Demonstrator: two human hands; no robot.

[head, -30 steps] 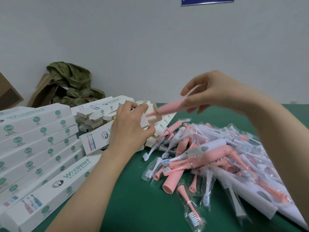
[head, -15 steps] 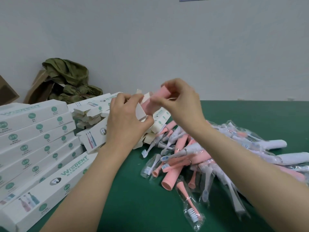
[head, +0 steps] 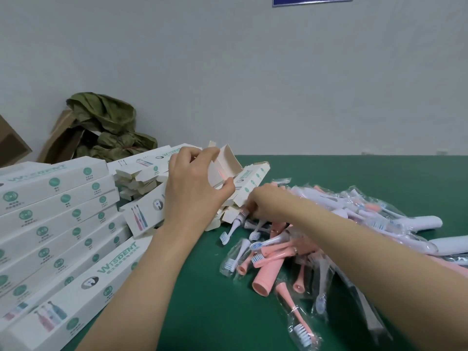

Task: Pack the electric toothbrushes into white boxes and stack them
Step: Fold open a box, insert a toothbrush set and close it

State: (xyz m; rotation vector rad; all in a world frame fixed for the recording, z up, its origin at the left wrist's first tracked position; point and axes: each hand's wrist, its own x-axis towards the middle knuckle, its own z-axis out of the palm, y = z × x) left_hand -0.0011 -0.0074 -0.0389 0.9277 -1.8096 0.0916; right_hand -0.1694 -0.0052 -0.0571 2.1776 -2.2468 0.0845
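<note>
We see the open white box (head: 226, 165) up off the table, gripped by the left hand (head: 195, 188): fingers curled over its top edge, thumb under the near side. End flaps stick up and out, and the mouth faces the camera. A pink toothbrush (head: 219, 174) shows inside the box, only a sliver of it, the rest hidden by cardboard and fingers.

The right hand (head: 263, 201) is low, just below and right of the box, at the near-left edge of the toothbrush pile (head: 316, 239). Its fingers are curled down around the upper end of a white brush (head: 235, 225), which slants down-left with its bristles touching the green table (head: 202, 300). We can't tell if it is a loose head or a whole brush, since the hand covers that end.

The pile is a loose heap of pink and white handles and heads, most in clear plastic bags, spread from the table's middle to the right edge.

Behind the left hand lies a jumble of unpacked boxes (head: 141, 179), flaps open, leaning on each other. Further left is the stack of closed boxes (head: 58, 211), several layers, green logos on the sides, long sides towards us, reaching the lower left corner.

At the back left a crumpled olive-green cloth (head: 106, 127) sits on a brown carton (head: 60, 138) against the grey wall (head: 253, 72). Another cardboard box (head: 11, 145) is cut off by the left edge. A blue sign (head: 311, 0) sits at the top edge, text not readable.
</note>
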